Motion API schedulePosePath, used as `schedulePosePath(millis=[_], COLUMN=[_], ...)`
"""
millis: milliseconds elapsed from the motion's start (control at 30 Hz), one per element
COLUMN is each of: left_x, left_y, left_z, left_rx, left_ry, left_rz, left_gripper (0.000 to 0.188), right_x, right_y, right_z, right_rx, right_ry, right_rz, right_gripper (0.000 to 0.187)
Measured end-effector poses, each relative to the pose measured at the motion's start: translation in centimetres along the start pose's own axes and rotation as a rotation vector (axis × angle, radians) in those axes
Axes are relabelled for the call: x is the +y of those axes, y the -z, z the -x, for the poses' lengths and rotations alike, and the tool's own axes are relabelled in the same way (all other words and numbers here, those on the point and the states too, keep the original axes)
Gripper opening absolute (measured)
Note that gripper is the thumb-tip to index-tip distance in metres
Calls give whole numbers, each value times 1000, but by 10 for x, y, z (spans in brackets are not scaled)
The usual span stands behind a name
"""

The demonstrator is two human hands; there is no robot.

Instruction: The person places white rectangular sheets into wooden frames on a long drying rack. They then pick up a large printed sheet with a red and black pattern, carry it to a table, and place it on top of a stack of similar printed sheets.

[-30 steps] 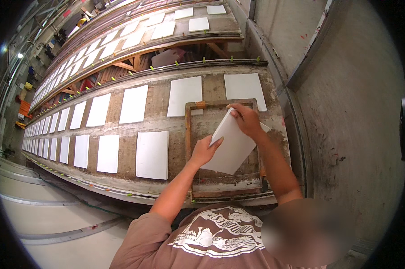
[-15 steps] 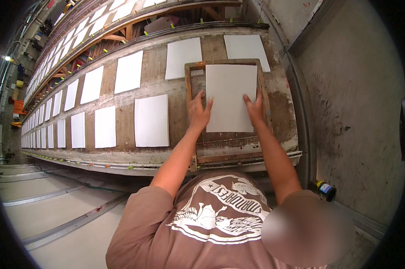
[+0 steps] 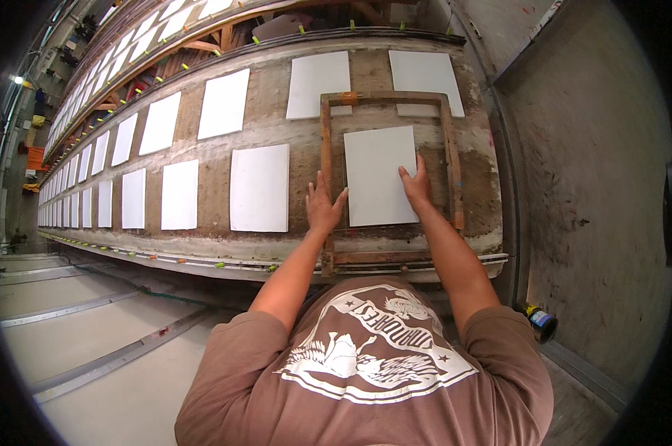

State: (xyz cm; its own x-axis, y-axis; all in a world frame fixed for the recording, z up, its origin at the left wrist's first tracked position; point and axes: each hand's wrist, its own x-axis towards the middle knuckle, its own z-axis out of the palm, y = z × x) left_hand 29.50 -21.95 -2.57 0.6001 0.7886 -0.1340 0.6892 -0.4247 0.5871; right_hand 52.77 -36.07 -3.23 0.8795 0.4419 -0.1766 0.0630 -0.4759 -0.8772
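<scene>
Across my feed stretches the long, stained bench [image 3: 265,111], running back toward its far left end and carrying two rows of white panels [image 3: 259,187]. By its near right corner I have the wooden frame [image 3: 325,141], its near rail along the bench's near edge and its far rail crossing two far-row pieces. Within the rails, slightly askew, is the single white panel [image 3: 377,175]; whether it touches the benchtop itself I cannot tell. What has just changed is its position: it has dropped away from the far rail, leaving a gap there, so I judge it more set down than carried. My left hand [image 3: 323,208] is spread wide over the left rail, its thumb just beside the panel's left edge. My right hand [image 3: 418,186] has its thumb over the right edge; I can't tell whether it grips. Smallest are the green clips [image 3: 219,264] along the bench's near edge.
</scene>
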Motion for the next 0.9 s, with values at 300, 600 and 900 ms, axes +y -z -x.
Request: schedulePosePath(millis=[300,600,900], left_x=[4,9,4], left_y=[1,6,3], left_z=[1,1,2], left_rx=[-42,-65,-46], left_ry=[47,52,22], left_rz=[-76,-91,-89], left_gripper=[108,109,107], right_x=[0,-10,-15], right_y=[-5,-10,-10], right_z=[8,23,28], right_rx=[-7,9,58], right_ry=[-60,-54,-98], right_rz=[122,366,414], right_gripper=[71,72,70])
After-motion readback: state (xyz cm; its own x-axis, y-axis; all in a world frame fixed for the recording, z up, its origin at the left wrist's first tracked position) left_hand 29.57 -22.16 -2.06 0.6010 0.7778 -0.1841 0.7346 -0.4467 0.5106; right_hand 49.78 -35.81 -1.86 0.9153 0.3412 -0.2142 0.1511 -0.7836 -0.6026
